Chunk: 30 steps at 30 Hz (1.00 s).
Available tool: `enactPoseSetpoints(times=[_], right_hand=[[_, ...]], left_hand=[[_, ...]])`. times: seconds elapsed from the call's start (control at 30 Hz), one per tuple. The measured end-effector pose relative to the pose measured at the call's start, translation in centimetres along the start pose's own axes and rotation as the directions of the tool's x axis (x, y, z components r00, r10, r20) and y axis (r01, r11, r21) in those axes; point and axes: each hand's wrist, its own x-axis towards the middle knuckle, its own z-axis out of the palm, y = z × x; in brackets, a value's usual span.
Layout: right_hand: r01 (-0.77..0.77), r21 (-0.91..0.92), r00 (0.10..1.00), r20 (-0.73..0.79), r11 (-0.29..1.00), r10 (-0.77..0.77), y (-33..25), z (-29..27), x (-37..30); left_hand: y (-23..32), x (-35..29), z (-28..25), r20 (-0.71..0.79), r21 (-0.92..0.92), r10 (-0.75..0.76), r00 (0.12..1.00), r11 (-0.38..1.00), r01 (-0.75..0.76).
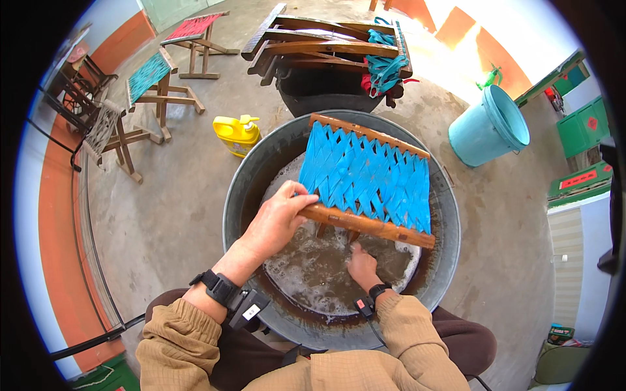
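Observation:
A wooden folding stool [365, 171] with a woven bright-blue strap seat stands tilted in a wide grey metal tub [450, 254]. My left hand [279, 218] is closed on the near left corner of its seat frame, thumb on top of the rail. Below that rail, the wooden legs go down into brown, foamy water [313, 270]. My right hand [362, 266] is low over the water, under the seat's near rail and beside a leg. Its fingers are bent together; what they hold, if anything, is hidden.
Beyond the tub, several folded wooden stools [326, 49] are stacked on a black tub [319, 91]. A yellow jug [236, 135] stands left, a light-blue bucket [486, 127] right. Stools with teal [150, 78], red [193, 27] and grey [104, 130] seats stand at far left.

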Motion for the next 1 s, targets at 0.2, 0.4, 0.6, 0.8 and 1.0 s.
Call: enactPoseSetpoints(times=[0.2, 0.4, 0.6, 0.8, 1.0], right_hand=[[0.116, -0.108, 0.986, 0.136, 0.987, -0.101, -4.7, -4.6, 4.1], [0.432, 0.194, 0.879, 0.128, 0.881, -0.459, -12.1, -4.0, 7.0], [0.628, 0.39, 0.741, -0.033, 0.674, -0.671, -19.4, -0.1, 6.0], [0.568, 0.237, 0.695, 0.375, 0.788, -0.613, -15.2, 3.3, 4.7], [0.518, 0.051, 0.799, 0.328, 0.854, -0.505, -7.3, 4.4, 4.4]], left_hand=[[-0.5, 4.5, -0.6, -0.159, -0.03, -0.021, 0.987, 0.999, 0.017], [-1.4, 5.7, -0.8, -0.109, 0.016, -0.026, 0.994, 0.999, 0.028], [-1.6, 6.2, -0.9, -0.097, 0.004, -0.007, 0.995, 1.0, 0.007], [-1.6, 7.2, -1.2, -0.088, 0.004, -0.038, 0.995, 0.999, 0.039], [-1.6, 7.7, -1.3, -0.079, -0.068, -0.061, 0.995, 0.996, 0.056]])
